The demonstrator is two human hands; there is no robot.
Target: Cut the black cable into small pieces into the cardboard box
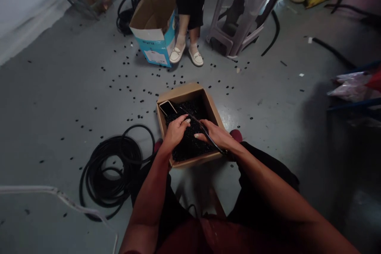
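Observation:
A small cardboard box (214,109) stands on the floor between my feet, with many small black pieces (186,149) inside. A thin black tube (212,139) runs slantwise over the box, crossing my right hand (216,134). That hand is curled around the tube, its thumb apart from the fingers. My left hand (175,131) is over the left side of the box, thumb and fingertips drawn together near the tube's far end. Whatever is between those fingertips is too small to make out. A dark rectangular object with a pale rim (167,108) leans in the box's far left corner.
Coiled black hose (111,174) lies left of the box. Small black rings are scattered over the floor (74,87). Ahead are a blue-and-white carton (154,45), a seated person's legs (190,12) and a plastic stool (229,43). A pale cable (53,191) crosses lower left.

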